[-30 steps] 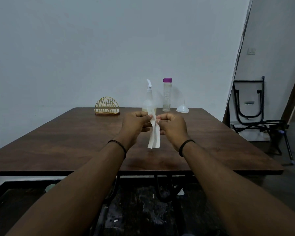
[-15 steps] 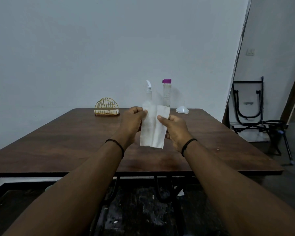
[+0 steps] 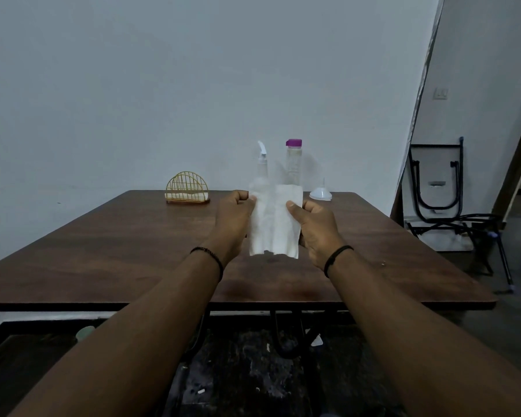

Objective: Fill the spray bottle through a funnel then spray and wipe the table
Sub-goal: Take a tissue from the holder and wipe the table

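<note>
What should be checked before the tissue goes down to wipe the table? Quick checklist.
1. Thin white paper tissue opened out flat: ok.
2. Left hand pinches its left edge: ok.
3. Right hand pinches its right edge: ok.
4. Clear spray bottle with white trigger head upright at the far edge, out of the wiping path: ok.
5. White plastic funnel off the bottle, resting mouth down: ok.
6. Dark brown wooden table already sprayed: cannot tell.
</note>
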